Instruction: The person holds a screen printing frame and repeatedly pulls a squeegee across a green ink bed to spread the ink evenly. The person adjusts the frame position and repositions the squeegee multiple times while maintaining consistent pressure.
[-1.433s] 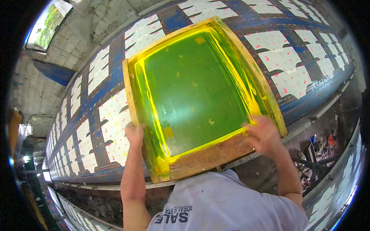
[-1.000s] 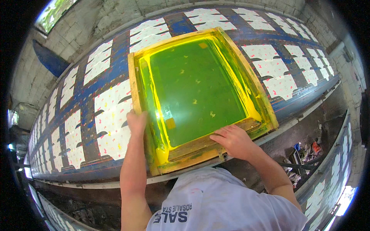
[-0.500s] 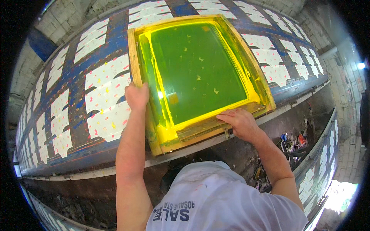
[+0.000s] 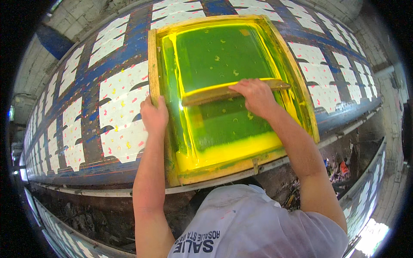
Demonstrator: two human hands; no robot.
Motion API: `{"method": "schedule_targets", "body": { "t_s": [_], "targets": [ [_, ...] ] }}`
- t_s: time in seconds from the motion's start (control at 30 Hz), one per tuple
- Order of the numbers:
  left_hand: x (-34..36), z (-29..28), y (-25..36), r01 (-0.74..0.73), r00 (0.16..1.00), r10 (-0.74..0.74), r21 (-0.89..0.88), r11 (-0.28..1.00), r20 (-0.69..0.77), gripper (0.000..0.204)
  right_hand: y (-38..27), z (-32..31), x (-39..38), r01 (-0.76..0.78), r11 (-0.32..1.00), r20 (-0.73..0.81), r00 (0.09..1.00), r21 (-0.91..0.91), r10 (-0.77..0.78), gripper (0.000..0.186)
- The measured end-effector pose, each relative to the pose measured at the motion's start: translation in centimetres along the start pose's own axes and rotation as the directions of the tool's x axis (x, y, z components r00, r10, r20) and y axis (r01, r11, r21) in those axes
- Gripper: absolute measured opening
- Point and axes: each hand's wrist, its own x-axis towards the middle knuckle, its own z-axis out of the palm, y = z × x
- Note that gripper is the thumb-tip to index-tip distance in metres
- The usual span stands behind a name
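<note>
A wooden-framed printing screen (image 4: 154,64) lies on a long table, its green mesh (image 4: 211,47) showing small pale shapes. My left hand (image 4: 155,116) is closed on the frame's left rail. In my right hand (image 4: 259,99) is a wooden squeegee (image 4: 206,95), gripped near its right half and lying across the middle of the mesh. Yellow ink lines the squeegee's far edge. More yellow ink (image 4: 241,146) is spread along the screen's near end and in streaks down both sides. My right fingers hide part of the squeegee's top.
White cut fabric pieces (image 4: 122,116) with small pink and yellow prints lie in rows on the blue-and-brown stained table (image 4: 92,146). A metal rail (image 4: 86,192) follows its near edge. Beyond a littered gap stands another table with white pieces (image 4: 363,193). Block walls (image 4: 64,19) rise behind.
My right hand has pushed the squeegee away from the screen's near end to its middle, uncovering ink and mesh behind it. My left hand stays on the left rail. The view has shifted slightly.
</note>
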Motion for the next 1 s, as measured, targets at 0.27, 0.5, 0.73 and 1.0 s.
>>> {"method": "schedule_targets", "body": {
  "t_s": [0.27, 0.5, 0.73, 1.0],
  "targets": [
    [-0.3, 0.2, 1.5, 0.041, 0.998, -0.036, 0.091, 0.995, -0.052, 0.050, 11.3, 4.5, 15.0, -0.044, 0.998, 0.094, 0.994, -0.046, 0.048, 0.057],
    [-0.5, 0.2, 2.7, 0.061, 0.996, -0.042, 0.267, 0.962, -0.076, 0.044, 18.1, 7.6, 25.1, -0.001, 0.992, 0.073, 0.997, -0.123, 0.011, 0.053],
    [-0.3, 0.6, 2.1, -0.044, 0.988, 0.084, 0.283, 0.958, -0.130, 0.040, 21.3, 8.5, 29.4, -0.010, 0.997, -0.033, 0.999, -0.076, 0.008, 0.055],
    [-0.2, 0.3, 2.7, 0.077, 0.997, -0.067, 0.239, 0.968, -0.047, 0.041, 23.1, 8.2, 31.2, -0.002, 0.998, 0.138, 0.990, -0.062, 0.010, 0.049]
  ]
}}
